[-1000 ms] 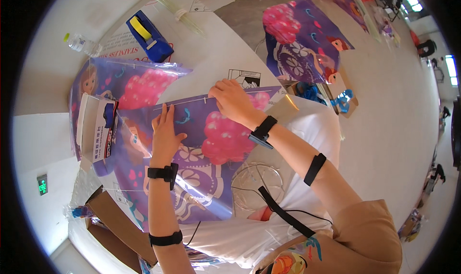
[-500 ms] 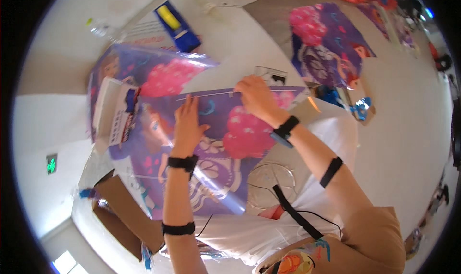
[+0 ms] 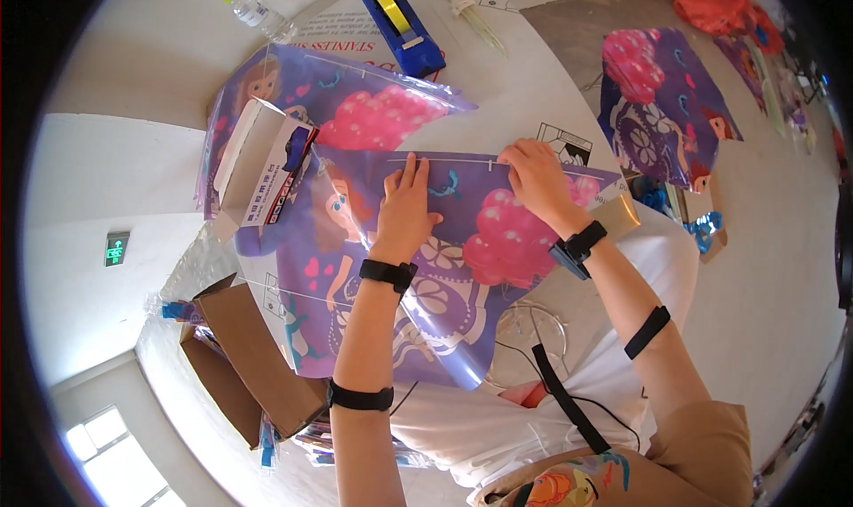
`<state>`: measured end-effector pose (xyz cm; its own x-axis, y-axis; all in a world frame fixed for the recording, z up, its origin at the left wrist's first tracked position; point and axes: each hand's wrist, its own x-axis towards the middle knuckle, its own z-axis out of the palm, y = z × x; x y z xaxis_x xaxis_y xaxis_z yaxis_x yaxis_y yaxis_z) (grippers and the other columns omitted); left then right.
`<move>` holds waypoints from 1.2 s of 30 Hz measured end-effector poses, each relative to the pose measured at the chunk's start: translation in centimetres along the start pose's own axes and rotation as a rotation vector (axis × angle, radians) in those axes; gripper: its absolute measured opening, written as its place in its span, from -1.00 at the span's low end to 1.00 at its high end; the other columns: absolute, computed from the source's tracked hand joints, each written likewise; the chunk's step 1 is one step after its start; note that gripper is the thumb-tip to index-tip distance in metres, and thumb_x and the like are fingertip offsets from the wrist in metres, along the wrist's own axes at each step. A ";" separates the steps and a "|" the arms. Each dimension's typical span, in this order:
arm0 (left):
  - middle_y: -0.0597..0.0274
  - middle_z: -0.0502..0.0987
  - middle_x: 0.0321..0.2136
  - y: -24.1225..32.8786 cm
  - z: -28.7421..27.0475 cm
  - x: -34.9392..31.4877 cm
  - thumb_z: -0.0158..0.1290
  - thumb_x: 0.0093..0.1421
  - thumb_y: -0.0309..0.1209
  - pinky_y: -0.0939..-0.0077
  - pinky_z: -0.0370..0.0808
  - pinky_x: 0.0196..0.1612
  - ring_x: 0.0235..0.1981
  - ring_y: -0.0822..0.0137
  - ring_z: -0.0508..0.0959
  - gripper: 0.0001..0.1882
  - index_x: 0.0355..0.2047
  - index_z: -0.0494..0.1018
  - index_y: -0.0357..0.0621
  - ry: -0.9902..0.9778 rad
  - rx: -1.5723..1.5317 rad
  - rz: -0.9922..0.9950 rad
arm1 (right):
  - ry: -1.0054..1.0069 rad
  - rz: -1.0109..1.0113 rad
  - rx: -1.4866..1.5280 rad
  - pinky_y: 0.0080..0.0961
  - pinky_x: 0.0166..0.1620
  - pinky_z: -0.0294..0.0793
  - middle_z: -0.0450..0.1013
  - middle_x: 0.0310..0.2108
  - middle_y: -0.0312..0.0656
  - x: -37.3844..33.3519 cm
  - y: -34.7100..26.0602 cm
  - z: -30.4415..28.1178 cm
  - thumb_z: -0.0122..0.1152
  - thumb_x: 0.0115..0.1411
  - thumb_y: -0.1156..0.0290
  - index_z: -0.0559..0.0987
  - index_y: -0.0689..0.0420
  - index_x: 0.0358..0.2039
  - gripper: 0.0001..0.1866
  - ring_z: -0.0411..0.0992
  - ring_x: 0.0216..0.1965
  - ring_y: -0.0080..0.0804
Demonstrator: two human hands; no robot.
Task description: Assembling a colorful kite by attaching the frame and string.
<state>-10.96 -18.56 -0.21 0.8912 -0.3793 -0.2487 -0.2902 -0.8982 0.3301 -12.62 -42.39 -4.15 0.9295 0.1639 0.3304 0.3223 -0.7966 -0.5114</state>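
Note:
A purple plastic sheet (image 3: 355, 338), printed with a cartoon figure and a pink cluster of balloons, lies before me. Along its upper edge runs a thin white strip (image 3: 453, 162). My left hand (image 3: 404, 214) rests flat on the sheet, its extended fingertips at the strip and its thumb apart. The fingers of my right hand (image 3: 538, 183) are curled and pinch at the same edge, beside a short cross mark on the strip; the fingertips are partly hidden. Beyond lies a second printed sheet (image 3: 382, 116), partly beneath an open white box (image 3: 253, 165).
A blue tape dispenser (image 3: 418, 49) with yellow tape and a plastic bottle (image 3: 253, 14) stand at the back. Thin pale sticks (image 3: 471, 14) lie farther right. Another purple sheet (image 3: 635, 107) is on the right. An open cardboard box (image 3: 267, 356) sits at the lower left.
The whole view has shifted, so things appear farther right and sharper. Both hands keep about the same places on the sheet.

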 end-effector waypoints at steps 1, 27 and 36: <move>0.04 0.05 0.34 0.0 0.0 0.0 0.35 -0.17 -0.48 0.20 0.29 0.25 0.22 -0.10 0.19 0.01 0.30 0.07 -0.17 0.006 0.000 -0.002 | -0.005 0.001 0.006 -0.25 -0.01 0.33 0.39 -0.33 -0.16 0.0 0.0 -0.1 0.14 -0.04 0.64 0.47 0.12 -0.34 -0.78 0.37 -0.17 -0.12; 0.03 0.04 0.35 0.0 0.0 0.3 0.35 -0.19 -0.49 0.22 0.26 0.25 0.21 -0.08 0.19 0.03 0.31 0.07 -0.17 -0.008 -0.014 -0.005 | -0.004 -0.018 -0.026 -0.28 -0.05 0.32 0.37 -0.35 -0.19 0.0 -0.2 -0.1 0.17 -0.08 0.64 0.45 0.11 -0.33 -0.75 0.35 -0.19 -0.17; -0.09 -0.06 0.36 0.1 -0.6 -0.9 0.33 -0.13 -0.53 0.21 0.26 0.24 0.25 -0.12 0.15 0.03 0.32 0.01 -0.19 0.048 -0.113 -0.015 | 0.021 -0.030 -0.025 -0.29 -0.05 0.31 0.37 -0.34 -0.19 0.4 -0.5 -0.5 0.17 -0.05 0.64 0.45 0.12 -0.33 -0.76 0.35 -0.18 -0.18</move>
<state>-11.59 -18.18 0.55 0.9116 -0.3528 -0.2108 -0.2384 -0.8718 0.4280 -12.54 -42.17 -3.39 0.9152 0.1760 0.3625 0.3455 -0.8056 -0.4813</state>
